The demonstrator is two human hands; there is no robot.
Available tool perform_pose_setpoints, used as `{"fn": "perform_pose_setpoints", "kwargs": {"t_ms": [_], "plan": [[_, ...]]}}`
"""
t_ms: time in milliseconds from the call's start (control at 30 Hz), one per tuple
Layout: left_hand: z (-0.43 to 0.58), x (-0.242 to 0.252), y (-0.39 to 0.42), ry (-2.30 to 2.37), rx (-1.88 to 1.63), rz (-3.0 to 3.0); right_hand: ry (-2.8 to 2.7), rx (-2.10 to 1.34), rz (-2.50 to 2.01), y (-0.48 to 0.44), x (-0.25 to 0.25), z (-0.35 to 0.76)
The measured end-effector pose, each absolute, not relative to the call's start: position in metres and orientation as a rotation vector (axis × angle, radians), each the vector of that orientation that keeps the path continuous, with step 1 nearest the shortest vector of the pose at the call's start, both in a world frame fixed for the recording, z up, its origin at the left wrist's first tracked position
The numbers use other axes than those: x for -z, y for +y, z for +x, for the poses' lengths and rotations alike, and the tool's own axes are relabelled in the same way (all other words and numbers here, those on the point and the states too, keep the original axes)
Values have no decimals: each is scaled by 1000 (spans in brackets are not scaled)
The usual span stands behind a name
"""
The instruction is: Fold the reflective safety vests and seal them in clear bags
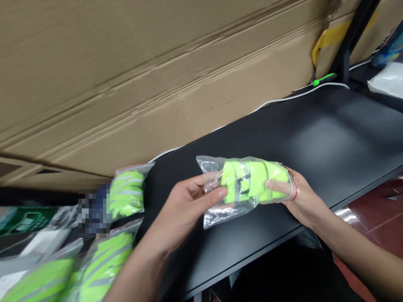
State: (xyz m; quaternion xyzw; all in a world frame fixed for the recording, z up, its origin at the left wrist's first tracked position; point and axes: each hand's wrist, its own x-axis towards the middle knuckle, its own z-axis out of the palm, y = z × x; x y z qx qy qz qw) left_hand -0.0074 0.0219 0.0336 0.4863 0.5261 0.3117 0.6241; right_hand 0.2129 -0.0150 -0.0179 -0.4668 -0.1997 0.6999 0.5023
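Note:
A neon yellow-green item with grey reflective stripes [258,180] lies folded inside a clear plastic bag [217,214], held above the black table [315,142]. My left hand [192,201] grips the bag's left part, thumb on top near the item's edge. Part of my right hand [296,193] is inside the bag's red-edged opening at the right, its fingers against the neon item and seen through the plastic.
Similar bagged neon items [126,195] lie at the left and lower left, near a green box [28,220]. Large cardboard [157,84] stands behind the table. A green-handled screwdriver [324,79] and a white cable [283,100] lie along the back edge.

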Motion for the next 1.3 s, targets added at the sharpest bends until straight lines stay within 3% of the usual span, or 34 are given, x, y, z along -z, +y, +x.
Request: {"fn": "perform_pose_setpoints", "kwargs": {"t_ms": [500,733,1100,1300], "plan": [[-11,-99,41,1434,-830,1299,-369,-1739,-955,-13,24,223],[-67,-96,39,1581,-1137,1075,-440,-1684,-1126,4,20,233],[-80,-77,22,1431,-1413,896,-1625,-1179,-1460,28,27,242],[-102,-53,20,1433,-1388,777,-2039,-930,-1211,36,20,263]]}}
